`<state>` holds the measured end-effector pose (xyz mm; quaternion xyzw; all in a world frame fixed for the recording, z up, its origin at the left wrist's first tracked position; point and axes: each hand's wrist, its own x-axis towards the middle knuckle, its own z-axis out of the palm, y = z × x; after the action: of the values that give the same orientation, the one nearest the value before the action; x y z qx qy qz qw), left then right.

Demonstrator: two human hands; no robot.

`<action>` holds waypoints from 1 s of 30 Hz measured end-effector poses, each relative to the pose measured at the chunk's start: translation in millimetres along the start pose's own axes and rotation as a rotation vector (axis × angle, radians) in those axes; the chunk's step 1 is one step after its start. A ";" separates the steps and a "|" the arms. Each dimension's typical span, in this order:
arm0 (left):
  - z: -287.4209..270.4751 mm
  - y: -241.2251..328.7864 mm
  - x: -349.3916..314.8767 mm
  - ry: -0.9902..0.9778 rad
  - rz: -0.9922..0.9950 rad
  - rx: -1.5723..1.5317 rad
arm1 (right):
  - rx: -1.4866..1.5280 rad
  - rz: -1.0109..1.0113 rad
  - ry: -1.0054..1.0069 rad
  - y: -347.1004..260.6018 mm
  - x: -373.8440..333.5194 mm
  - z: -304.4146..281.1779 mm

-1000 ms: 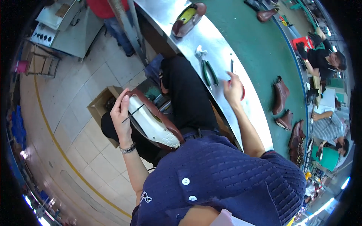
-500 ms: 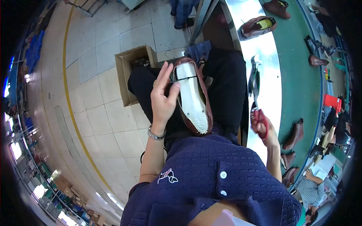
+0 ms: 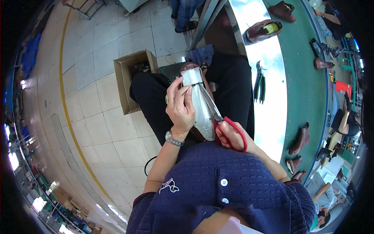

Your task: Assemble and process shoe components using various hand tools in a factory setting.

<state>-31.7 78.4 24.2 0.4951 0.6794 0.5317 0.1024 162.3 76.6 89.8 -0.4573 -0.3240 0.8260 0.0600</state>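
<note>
A brown leather shoe upper (image 3: 209,85) lies sole side up between my thighs, its white insole board (image 3: 200,107) facing me. A thin dark cord (image 3: 198,84) crosses the board near the far end. My left hand (image 3: 181,113) rests over the left edge, thumb and fingers pinched together on the cord's left end. Red-handled scissors (image 3: 210,102) are in my right hand (image 3: 230,135), fingers in the loops. Their blades lie over the board and point at the cord; whether they touch it I cannot tell.
A metal-topped bench (image 3: 269,128) on my right holds dark strips or tools (image 3: 259,84) and a brown shoe (image 3: 263,31). Beyond it, a green conveyor (image 3: 298,89) carries several shoes. An open cardboard box (image 3: 126,85) stands left of my knee. Another person's legs (image 3: 185,13) are ahead.
My right hand has brought the scissors from the bench over to the shoe. My left hand, open beside it before, has come in and closed on the cord's end.
</note>
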 end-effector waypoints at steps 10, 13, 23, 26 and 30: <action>0.1 2.3 13.9 -0.138 0.145 0.215 | -0.323 -0.371 0.475 11.1 -17.5 -28.1; -1.5 0.9 17.0 -0.069 0.323 0.335 | -0.383 -0.321 0.792 14.1 -27.5 -73.3; -62.8 50.5 39.5 0.361 0.546 0.173 | -0.921 -0.056 1.336 113.4 -33.6 -206.4; -96.1 70.3 70.2 0.532 0.380 0.185 | -1.052 -0.223 1.410 113.4 -22.3 -215.4; -95.2 -28.6 102.6 0.267 0.125 0.122 | -0.949 -0.414 1.380 75.4 1.7 -215.6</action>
<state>-161.3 101.1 79.7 0.4667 0.6859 0.5559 -0.0527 347.5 121.9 -36.0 -0.7653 -0.6027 0.1133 0.1954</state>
